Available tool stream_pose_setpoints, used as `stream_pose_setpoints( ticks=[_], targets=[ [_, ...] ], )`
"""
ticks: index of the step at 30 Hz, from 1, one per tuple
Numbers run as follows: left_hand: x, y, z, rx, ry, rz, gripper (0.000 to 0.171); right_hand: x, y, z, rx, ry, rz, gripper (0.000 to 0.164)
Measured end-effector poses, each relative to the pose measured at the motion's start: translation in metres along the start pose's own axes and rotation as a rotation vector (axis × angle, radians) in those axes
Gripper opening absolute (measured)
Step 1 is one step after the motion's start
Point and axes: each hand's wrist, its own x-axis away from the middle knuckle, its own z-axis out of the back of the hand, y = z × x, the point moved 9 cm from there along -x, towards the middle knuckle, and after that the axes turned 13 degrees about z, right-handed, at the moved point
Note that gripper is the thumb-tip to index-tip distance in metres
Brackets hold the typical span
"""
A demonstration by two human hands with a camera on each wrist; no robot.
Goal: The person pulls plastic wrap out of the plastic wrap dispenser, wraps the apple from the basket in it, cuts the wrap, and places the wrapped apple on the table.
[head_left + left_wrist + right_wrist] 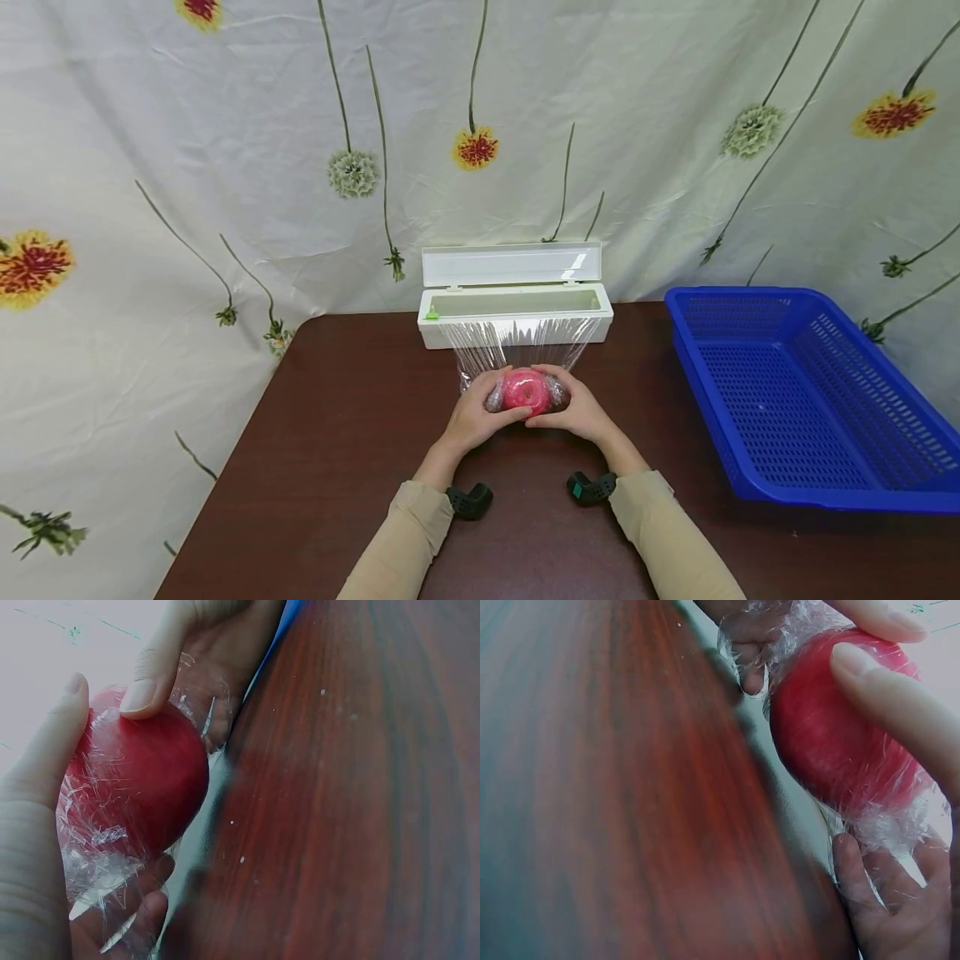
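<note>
A red apple (527, 392) is held between both hands, with crinkled plastic wrap (97, 825) around it. My left hand (474, 414) grips its left side, thumb on the near face and fingers curled behind. On the other side my right hand (581, 410) grips it the same way, its thumb pressing the red skin in the right wrist view. Bunched film sticks out at both sides of the apple. A stretched sheet of cling film (517, 337) runs from the apple back to the white cling film dispenser box (517, 330), whose lid (512, 263) stands open.
A blue plastic basket (738, 467) with slotted walls stands on the right of the brown table (337, 467). Behind the table hangs a white flowered cloth (262, 125). A small green piece (432, 316) sits on the box's left front edge.
</note>
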Motion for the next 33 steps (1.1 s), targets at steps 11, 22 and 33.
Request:
stream_pose_setpoints(
  ticks=[11,22,33],
  targets=[
    [0.001,0.006,0.008,0.0,0.096,-0.071,0.086,0.0,0.04,0.0,0.015,0.017,-0.026,0.075],
    [0.005,0.017,0.005,0.025,0.044,-0.184,0.086,0.0,0.038,0.004,0.05,0.056,-0.03,0.071],
    [0.006,0.015,0.008,0.006,0.08,-0.188,0.075,-0.002,0.035,0.004,0.062,0.076,-0.065,0.069]
  ],
)
